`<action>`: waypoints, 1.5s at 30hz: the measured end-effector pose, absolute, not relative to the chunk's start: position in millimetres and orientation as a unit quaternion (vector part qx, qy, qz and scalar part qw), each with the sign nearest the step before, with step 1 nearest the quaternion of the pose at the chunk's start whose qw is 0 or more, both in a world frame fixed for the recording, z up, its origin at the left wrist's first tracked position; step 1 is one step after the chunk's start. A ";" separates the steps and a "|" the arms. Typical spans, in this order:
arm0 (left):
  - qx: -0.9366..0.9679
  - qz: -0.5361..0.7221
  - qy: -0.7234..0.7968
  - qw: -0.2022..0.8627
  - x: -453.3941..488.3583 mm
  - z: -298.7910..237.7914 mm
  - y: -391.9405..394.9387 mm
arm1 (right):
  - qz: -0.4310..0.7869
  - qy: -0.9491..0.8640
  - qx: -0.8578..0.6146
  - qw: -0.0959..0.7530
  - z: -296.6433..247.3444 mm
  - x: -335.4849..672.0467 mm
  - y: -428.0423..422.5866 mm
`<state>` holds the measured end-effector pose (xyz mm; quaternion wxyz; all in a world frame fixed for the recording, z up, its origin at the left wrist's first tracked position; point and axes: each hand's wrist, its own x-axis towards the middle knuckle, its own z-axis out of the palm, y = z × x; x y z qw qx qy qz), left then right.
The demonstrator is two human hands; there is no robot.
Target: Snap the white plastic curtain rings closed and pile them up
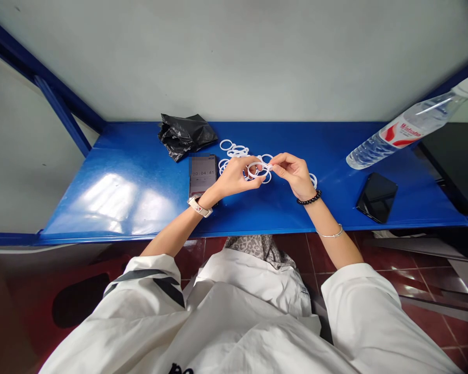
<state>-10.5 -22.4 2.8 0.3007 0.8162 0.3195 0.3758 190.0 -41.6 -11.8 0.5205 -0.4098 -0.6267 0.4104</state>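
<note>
Both hands meet over the middle of a blue shelf-like table [132, 192]. My left hand [236, 176] is curled around a white plastic ring [256, 170], fingers closed on its left side. My right hand [294, 171] pinches the same ring at its right edge between thumb and fingertips. Behind the hands, several more white rings [234, 149] lie loose in a small heap on the table; a few show under my right wrist [314, 180].
A phone showing a timer [203, 174] lies left of my left hand. A crumpled black bag [185, 135] sits behind it. A dark phone [376, 197] lies at right, and a water bottle [405, 130] lies tilted at the far right. A grey wall backs the table.
</note>
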 end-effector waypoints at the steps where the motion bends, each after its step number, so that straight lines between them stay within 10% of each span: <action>1: 0.816 0.376 0.319 0.302 -10.5 3.0 -22.7 | 0.410 -0.627 -0.407 0.523 -12.0 190.0 -41.5; 25: 0.802 0.373 0.322 0.338 -10.5 2.2 -23.7 | 0.411 -0.616 -0.419 0.525 -12.8 186.6 -42.0; 33: 0.837 0.323 0.394 0.200 -14.1 -5.5 -16.0 | 0.350 -0.638 -0.470 0.499 -9.1 193.6 -38.9; 45: 0.848 0.217 0.484 0.019 -24.6 -14.1 -0.1 | 0.073 -0.705 -0.700 0.093 -14.8 247.8 -27.6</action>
